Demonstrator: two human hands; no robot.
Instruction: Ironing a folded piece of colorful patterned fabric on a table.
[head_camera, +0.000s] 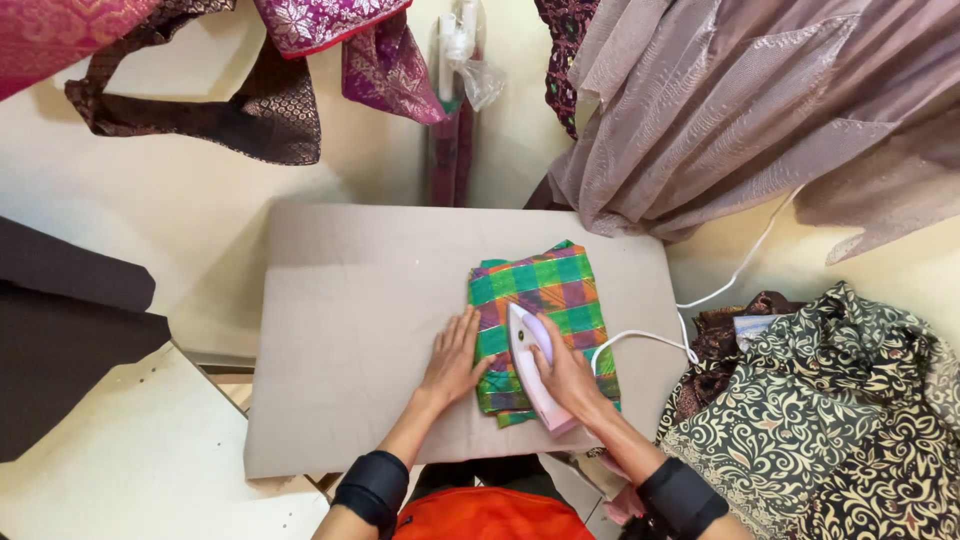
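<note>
The right hand is closed around the handle of a pink-and-white iron, which rests on a folded green checked cloth. The left hand lies flat with fingers spread, just left of the iron, pressing the cloth's left edge against the grey ironing pad. A white cord runs from the iron's rear toward the right, past a heap of patterned black fabric.

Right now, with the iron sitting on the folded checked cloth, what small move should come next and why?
Probably slide the iron forward toward the far end of the checked cloth. The right hand grips it at the near end, the left hand pins the cloth's left edge, and the far part lies uncovered.
</note>
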